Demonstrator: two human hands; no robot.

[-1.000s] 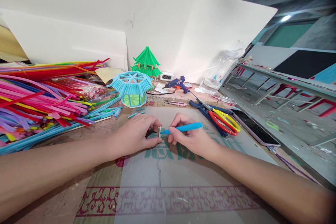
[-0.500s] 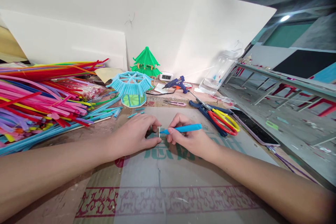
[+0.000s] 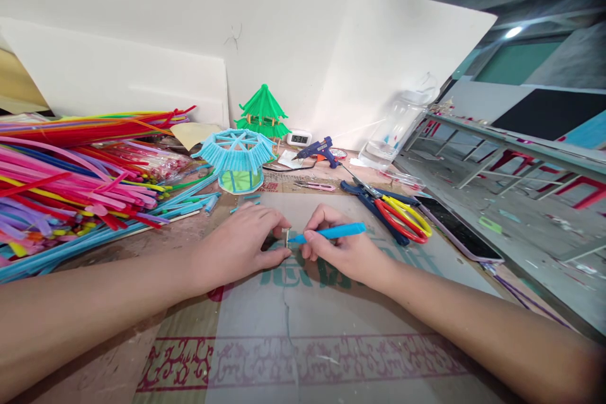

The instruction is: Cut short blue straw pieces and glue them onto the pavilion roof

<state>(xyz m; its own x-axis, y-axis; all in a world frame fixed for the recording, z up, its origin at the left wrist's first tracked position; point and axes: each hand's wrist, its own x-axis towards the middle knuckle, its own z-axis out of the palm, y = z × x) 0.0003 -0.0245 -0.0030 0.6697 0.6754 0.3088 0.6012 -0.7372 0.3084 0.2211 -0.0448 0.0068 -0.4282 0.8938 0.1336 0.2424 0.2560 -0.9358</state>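
Between the thumb and forefinger of my left hand (image 3: 250, 237) is a small pale strip (image 3: 286, 238), held upright over the cardboard. My right hand (image 3: 334, 246) grips a blue marker pen (image 3: 338, 231), its tip pointing left and meeting or nearly meeting the strip. The exact contact is too small to make out. Just beyond my hands stands a light-blue model pavilion (image 3: 237, 161) made of pipe cleaners, with short blue cut pieces (image 3: 243, 206) lying in front of it. Printed cardboard (image 3: 250, 315) lies under both hands.
Pipe cleaners (image 3: 61, 183) are heaped at left. A green pagoda model (image 3: 262, 113), glue gun (image 3: 318, 149) and small clock (image 3: 299, 138) stand at the back. At right are scissors and pliers with red and yellow handles (image 3: 407, 218), a phone (image 3: 461, 227) and a water bottle (image 3: 395, 126).
Hardly anything differs. Both hands keep their grips, and the marker has shifted very slightly at the strip.
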